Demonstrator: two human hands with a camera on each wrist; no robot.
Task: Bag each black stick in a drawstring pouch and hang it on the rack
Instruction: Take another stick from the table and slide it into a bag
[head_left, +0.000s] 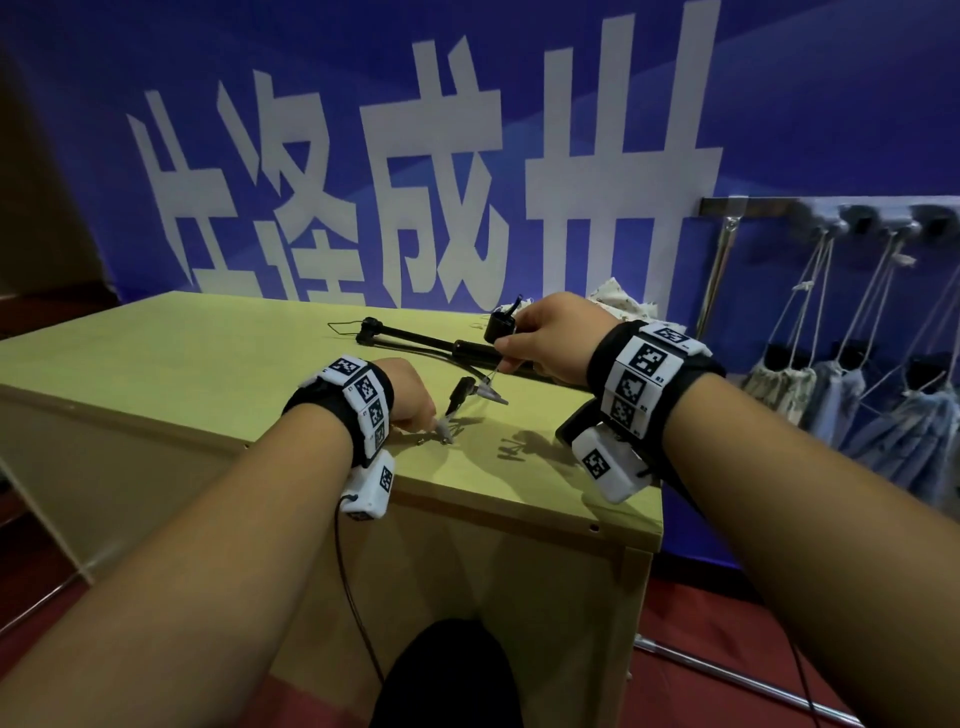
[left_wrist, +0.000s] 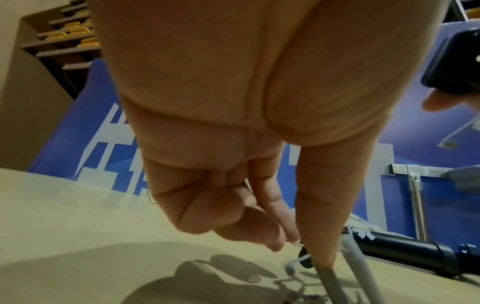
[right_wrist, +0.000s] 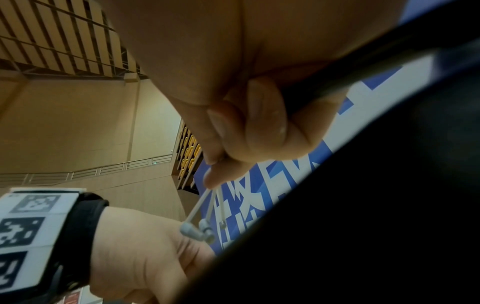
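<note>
The black stick lies on the table, its thick end under the right hand. That hand pinches thin grey legs at that end. The left hand pinches another leg. The stick looks stiff and light; the legs look bendy, so grab the thick black part.
</note>
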